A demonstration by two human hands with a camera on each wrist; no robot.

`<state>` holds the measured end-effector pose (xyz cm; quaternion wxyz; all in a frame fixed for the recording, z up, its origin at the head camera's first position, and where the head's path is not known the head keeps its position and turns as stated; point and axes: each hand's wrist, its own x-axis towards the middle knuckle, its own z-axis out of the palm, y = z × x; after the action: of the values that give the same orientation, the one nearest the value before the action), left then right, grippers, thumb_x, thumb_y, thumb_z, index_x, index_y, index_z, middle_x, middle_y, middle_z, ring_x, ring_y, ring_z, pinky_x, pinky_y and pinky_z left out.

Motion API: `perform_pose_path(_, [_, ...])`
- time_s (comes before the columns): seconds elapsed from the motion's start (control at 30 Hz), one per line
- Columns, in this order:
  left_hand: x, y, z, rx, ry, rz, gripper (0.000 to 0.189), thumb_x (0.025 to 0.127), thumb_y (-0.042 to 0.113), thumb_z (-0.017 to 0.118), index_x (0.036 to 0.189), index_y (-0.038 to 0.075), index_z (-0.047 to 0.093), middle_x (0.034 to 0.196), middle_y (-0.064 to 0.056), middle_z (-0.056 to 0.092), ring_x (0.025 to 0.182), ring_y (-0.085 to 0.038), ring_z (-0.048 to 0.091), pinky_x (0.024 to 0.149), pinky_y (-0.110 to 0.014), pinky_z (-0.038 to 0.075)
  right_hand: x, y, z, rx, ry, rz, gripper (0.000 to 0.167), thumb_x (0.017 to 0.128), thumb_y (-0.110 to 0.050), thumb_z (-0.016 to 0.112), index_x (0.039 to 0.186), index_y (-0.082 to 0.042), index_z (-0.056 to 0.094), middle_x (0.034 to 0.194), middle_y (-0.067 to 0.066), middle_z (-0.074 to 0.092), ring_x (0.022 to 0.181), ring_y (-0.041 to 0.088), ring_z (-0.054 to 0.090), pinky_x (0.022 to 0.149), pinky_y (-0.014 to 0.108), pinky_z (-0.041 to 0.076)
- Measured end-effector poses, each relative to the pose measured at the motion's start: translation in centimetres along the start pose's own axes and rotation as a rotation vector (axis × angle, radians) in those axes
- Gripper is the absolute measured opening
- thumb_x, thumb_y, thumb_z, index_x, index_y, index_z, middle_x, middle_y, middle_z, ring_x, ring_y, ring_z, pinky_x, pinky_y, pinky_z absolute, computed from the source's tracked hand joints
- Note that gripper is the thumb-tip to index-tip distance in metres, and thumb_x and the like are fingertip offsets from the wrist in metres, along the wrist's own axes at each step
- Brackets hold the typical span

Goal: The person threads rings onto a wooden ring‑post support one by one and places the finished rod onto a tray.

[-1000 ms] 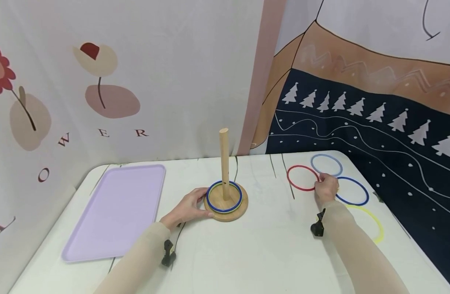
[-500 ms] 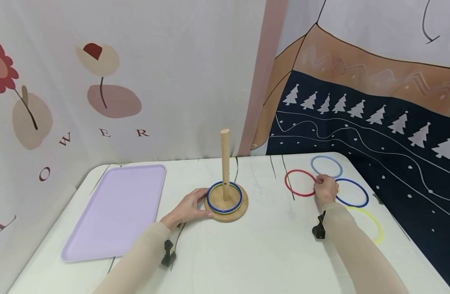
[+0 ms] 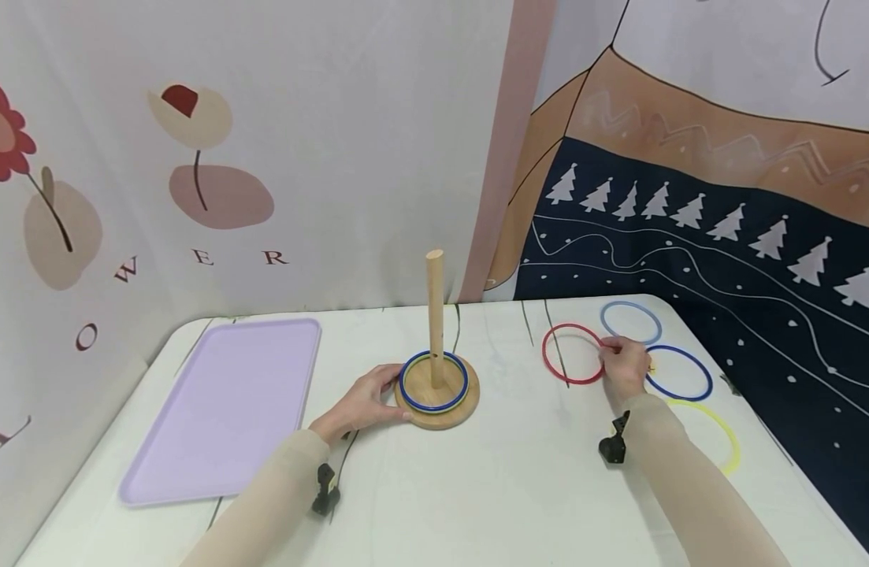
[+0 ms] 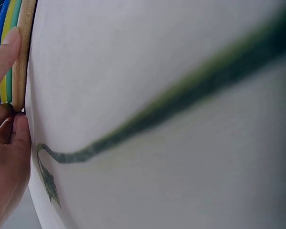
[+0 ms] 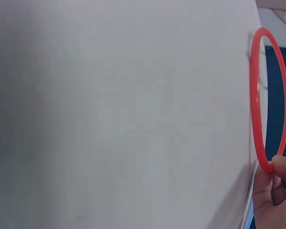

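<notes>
My left hand [image 3: 363, 400] grips the near-left edge of a round wooden base [image 3: 469, 403], which carries an upright wooden peg [image 3: 436, 315]. Around the peg lie stacked rings: a dark blue one [image 3: 434, 409] on top, with a yellow ring [image 4: 8, 26] and a green ring [image 4: 9, 86] under it in the left wrist view. The left thumb lies along the stack's side. To the right, my right hand [image 3: 624, 364] pinches a red ring [image 5: 255, 95] by its rim, between thumb and fingers. The red ring is tilted, its far side pointing left toward the peg.
Past the right hand lie a light blue ring [image 3: 629, 303], another dark blue ring [image 3: 678, 397] and a yellow ring [image 3: 733, 449], partly hidden by the right sleeve. A lilac tray [image 3: 228, 417] rests on the left of the table. Printed cloth hangs behind the table.
The right hand has shifted slightly left with the red ring, which has moved left away from the light blue and dark blue rings. The left hand and the base have stayed put.
</notes>
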<state>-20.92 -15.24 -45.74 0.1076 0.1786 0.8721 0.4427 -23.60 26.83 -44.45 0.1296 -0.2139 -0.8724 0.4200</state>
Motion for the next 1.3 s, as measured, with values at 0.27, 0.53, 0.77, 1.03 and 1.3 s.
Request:
perform_pose_path(0.27, [0.1,0.0,0.1,0.013,0.008,-0.009,0.085,0.067,0.024,0.086,0.138,0.003,0.044,0.142,-0.013,0.043,0.132,-0.028,0.041,0.112,-0.034,0.036,-0.4,-1.8,0.5,0.093,-0.032,-0.025,0.022,0.093,-0.004,0.054,0.111,0.004,0.063,0.105,0.021,0.062,0.081,0.016,0.055,0.050,0.004,0.041])
perform_pose_path(0.53, [0.1,-0.1,0.1,0.030,0.008,-0.007,0.087,0.066,0.027,0.086,0.139,0.003,0.044,0.141,-0.012,0.043,0.131,-0.027,0.042,0.112,-0.032,0.037,-0.6,-4.0,1.0,0.350,-0.110,-0.008,0.025,0.093,-0.008,0.056,0.116,0.002,0.061,0.096,0.007,0.061,0.077,0.005,0.058,0.070,0.010,0.055])
perform_pose_path(0.77, [0.0,-0.1,0.1,0.033,0.006,0.000,0.087,0.067,0.028,0.086,0.139,0.003,0.043,0.141,-0.013,0.043,0.131,-0.028,0.042,0.112,-0.033,0.037,-1.6,-7.5,0.8,0.513,-0.163,0.011,0.026,0.093,-0.008,0.058,0.117,0.002,0.058,0.092,0.001,0.057,0.083,0.010,0.060,0.077,0.012,0.056])
perform_pose_path(1.03, [0.0,-0.1,0.1,0.035,0.007,-0.002,0.087,0.067,0.027,0.086,0.139,0.004,0.043,0.142,-0.013,0.043,0.131,-0.028,0.042,0.112,-0.033,0.037,-3.1,-11.1,0.5,0.637,-0.178,-0.024,0.020,0.089,-0.004,0.063,0.109,-0.003,0.062,0.086,-0.004,0.061,0.076,0.004,0.059,0.075,0.012,0.056])
perform_pose_path(1.3, [0.0,-0.1,0.1,0.034,0.006,0.000,0.087,0.067,0.027,0.086,0.139,0.003,0.044,0.142,-0.013,0.043,0.131,-0.027,0.042,0.112,-0.033,0.036,-4.4,-13.5,0.1,0.695,-0.226,-0.087,0.021,0.087,-0.006,0.066,0.108,-0.004,0.063,0.085,-0.005,0.060,0.074,0.005,0.060,0.076,0.012,0.056])
